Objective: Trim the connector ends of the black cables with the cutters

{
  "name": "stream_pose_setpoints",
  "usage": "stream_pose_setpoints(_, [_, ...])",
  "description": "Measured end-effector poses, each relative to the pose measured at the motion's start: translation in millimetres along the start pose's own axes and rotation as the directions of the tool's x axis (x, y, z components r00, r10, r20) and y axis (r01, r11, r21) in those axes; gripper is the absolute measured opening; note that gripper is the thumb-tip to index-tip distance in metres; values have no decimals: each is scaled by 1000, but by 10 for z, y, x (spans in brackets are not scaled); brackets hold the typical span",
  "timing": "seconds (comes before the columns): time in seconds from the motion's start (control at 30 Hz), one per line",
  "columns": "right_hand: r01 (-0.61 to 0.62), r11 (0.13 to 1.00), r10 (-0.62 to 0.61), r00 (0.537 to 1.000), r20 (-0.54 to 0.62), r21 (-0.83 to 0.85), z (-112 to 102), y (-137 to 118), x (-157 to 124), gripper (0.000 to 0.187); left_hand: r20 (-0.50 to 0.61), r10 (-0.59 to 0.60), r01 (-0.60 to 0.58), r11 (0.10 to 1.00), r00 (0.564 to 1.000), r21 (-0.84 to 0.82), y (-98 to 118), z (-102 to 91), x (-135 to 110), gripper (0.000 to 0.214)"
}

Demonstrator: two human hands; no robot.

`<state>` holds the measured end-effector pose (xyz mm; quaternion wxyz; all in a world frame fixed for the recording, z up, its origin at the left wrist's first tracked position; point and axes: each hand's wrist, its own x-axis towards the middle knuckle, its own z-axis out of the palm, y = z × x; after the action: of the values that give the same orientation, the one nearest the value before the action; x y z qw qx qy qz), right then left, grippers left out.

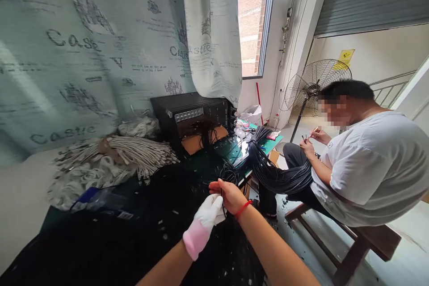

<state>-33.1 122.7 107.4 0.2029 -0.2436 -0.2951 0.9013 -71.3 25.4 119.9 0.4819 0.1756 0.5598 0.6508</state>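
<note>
Black cable sits pinched in gloved left fingers before the box holding dark cords; right fingers' grip, I can't tell.

A green-topped table carries a black open-fronted box, bundled white cords and black cables.

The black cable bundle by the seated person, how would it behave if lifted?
The black cable bundle would probably flop, since it sags in a curve between the green table and the seated person. It is likely fairly heavy, being so thickly packed. Its smooth sheen suggests it might slide.
</note>
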Motion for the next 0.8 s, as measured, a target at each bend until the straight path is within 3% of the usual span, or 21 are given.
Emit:
stream_pose_setpoints(0.13, [-58, 998, 58, 998, -40, 0, -27, -101, -66, 24, 10, -49, 50, 995, 999, -91, 1, 159, 112, 22])
stream_pose_setpoints(0.27, [-86, 989, 95, 993, -69, 117, 23, -282, -84, 37, 41, -80, 84, 993, 996, -88, 13, 229, 43, 28])
stream_pose_setpoints(0.47, [-163, 962, 179, 982, -53, 218, 252, -397, -51, 32, 7, -94, 94, 996, 995, 3, 62, 178, -84, 35])
stream_pose_setpoints(0.67, [-106, 948, 162, 972, -172, 299, 465, -275, 100, 23, -79, -46, 44, 999, 996, -20, 43, 81, -183, 33])
stream_pose_setpoints(0.8, [-60, 943, 145, 959, -242, 328, 477, -255, 167, 21, -76, -20, 17, 999, 997, -36, -15, 60, -360, 27])
